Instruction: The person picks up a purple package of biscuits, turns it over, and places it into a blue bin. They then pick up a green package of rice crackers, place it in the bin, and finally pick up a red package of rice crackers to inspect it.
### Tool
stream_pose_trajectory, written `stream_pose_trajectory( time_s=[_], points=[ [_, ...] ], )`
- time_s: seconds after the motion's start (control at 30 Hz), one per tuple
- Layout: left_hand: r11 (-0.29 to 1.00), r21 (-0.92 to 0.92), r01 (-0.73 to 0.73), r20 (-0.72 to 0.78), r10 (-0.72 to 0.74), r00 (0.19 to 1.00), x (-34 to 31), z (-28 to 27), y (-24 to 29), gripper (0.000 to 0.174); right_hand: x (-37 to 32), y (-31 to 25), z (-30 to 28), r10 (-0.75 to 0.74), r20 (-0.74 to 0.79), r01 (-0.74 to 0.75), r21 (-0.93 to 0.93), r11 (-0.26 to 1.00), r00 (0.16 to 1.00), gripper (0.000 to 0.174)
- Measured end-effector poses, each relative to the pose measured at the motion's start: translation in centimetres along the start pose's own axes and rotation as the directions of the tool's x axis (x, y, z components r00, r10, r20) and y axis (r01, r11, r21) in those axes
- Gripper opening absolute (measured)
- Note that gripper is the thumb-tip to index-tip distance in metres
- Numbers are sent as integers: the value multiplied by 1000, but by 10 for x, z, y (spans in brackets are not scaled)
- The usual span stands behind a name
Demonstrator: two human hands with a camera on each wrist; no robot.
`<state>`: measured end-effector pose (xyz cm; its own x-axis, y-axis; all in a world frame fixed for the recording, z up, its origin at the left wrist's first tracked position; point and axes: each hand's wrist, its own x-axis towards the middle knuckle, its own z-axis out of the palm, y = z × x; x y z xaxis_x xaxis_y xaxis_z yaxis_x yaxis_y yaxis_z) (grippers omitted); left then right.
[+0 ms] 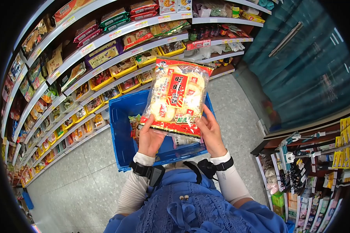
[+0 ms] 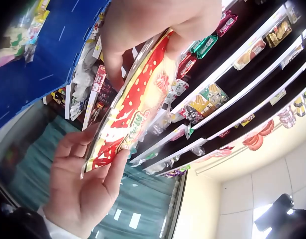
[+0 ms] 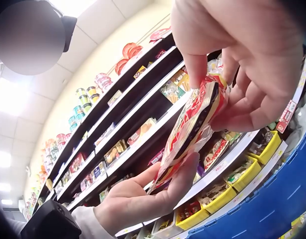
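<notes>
A bag of rice crackers [image 1: 177,97], clear with red and gold print, is held up in front of the person, over a blue crate [image 1: 118,128]. At its lower left corner the left hand [image 1: 151,139] grips the edge, thumb on the front face. The right hand [image 1: 210,132] pinches the lower right corner the same way. In the left wrist view the bag [image 2: 130,109] appears nearly edge-on between both hands. From the right wrist view, the black-edged end of the bag [image 3: 193,124] shows, with fingers behind it. Part of the crate's inside is hidden by the bag.
Inside the crate lie a colourful snack packet [image 1: 135,126] and a pale package [image 1: 182,141]. Curved store shelves [image 1: 105,42] with packaged snacks and yellow bins [image 1: 122,69] stand ahead and left. A teal curtain [image 1: 299,50] hangs at right, above another rack [image 1: 299,174].
</notes>
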<state>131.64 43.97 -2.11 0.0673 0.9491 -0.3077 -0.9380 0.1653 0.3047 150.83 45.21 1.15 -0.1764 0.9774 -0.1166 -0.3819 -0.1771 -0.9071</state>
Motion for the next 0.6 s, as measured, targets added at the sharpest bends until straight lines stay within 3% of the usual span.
stream_pose_trajectory(
  time_s=[0.2,0.33,0.43,0.6],
  points=[
    [997,-72,4,82,2,997,-1,-1,0,47,-2,-6,1,-30,12,31,-60,998,999,55],
    [996,-78,-44,97,51,994,-5,6,2,52,-2,-2,-1,-27,-18,26,-39,999,999,55],
    [990,-140,26,162,-3,987,-9,12,5,62,-1,-1,-2,-43,-7,43,1,999,999,56],
    [988,-155,5,191,25,981,-10,12,4,63,-3,-4,-3,-43,0,43,12,999,999,57]
  ],
)
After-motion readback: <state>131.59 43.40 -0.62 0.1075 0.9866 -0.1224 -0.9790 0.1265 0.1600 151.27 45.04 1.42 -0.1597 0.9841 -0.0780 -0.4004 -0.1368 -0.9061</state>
